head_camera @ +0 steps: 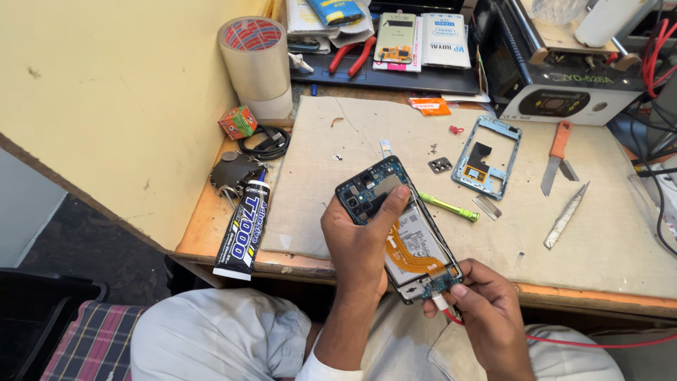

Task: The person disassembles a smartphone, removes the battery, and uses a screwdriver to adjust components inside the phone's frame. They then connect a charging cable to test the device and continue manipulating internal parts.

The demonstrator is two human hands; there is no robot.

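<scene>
An opened smartphone (pixel 412 236) with its back removed shows a circuit board, a battery and an orange flex cable. My left hand (pixel 360 243) grips it from the left, thumb pressed on the upper board. My right hand (pixel 486 310) pinches a white plug on a red cable (pixel 599 342) at the phone's bottom edge. A light blue phone frame (pixel 486 156) lies on the mat, beyond the phone. A green-handled screwdriver (pixel 449 207) rests just right of the phone.
A beige work mat (pixel 338 141) covers the wooden bench. A black adhesive tube (pixel 243 229), a tape roll (pixel 255 60) and red pliers (pixel 352 55) sit at left and back. An orange-handled knife (pixel 555 156), a metal blade (pixel 565 215) and a black-and-white machine (pixel 564 92) are at right.
</scene>
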